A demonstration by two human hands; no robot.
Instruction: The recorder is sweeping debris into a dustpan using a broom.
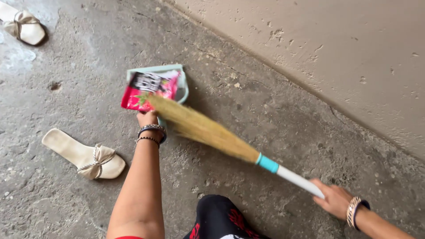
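Note:
My left hand (147, 118) grips the handle of a pale green dustpan (182, 86) resting on the concrete floor. A pink and black wrapper (150, 88) lies in the pan. My right hand (333, 199) holds the white handle of a grass broom (208, 130) with a teal collar. The broom's straw tips touch the wrapper at the pan's mouth. Bangles circle both wrists.
A cream sandal with a bow (84, 155) lies on the floor left of my arm, and its pair (22, 25) lies at the top left. A beige wall (332, 53) runs diagonally along the right. My knee in black and red cloth (219, 219) shows at the bottom.

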